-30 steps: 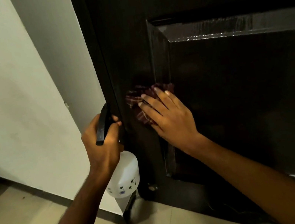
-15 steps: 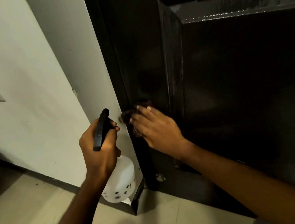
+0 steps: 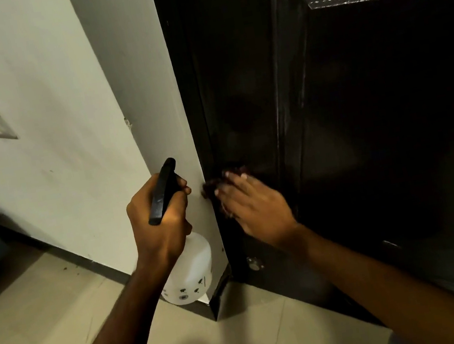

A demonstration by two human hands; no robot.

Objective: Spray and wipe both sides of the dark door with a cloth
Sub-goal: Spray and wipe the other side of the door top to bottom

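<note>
Two hands: left hand [image 3: 160,228] clenched round spray bottle [image 3: 194,270], right hand [image 3: 255,206] flat on cloth [image 3: 211,188], now nearer door [image 3: 234,80] edge.

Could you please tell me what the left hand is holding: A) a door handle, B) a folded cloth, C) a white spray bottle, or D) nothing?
C: the left hand grips the black top of the white spray bottle, while the right hand presses the cloth against the dark door.

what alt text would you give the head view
A person's right hand presses a dark red cloth against the left edge of a dark door, while the left hand grips a white spray bottle beside a pale wall.
</note>
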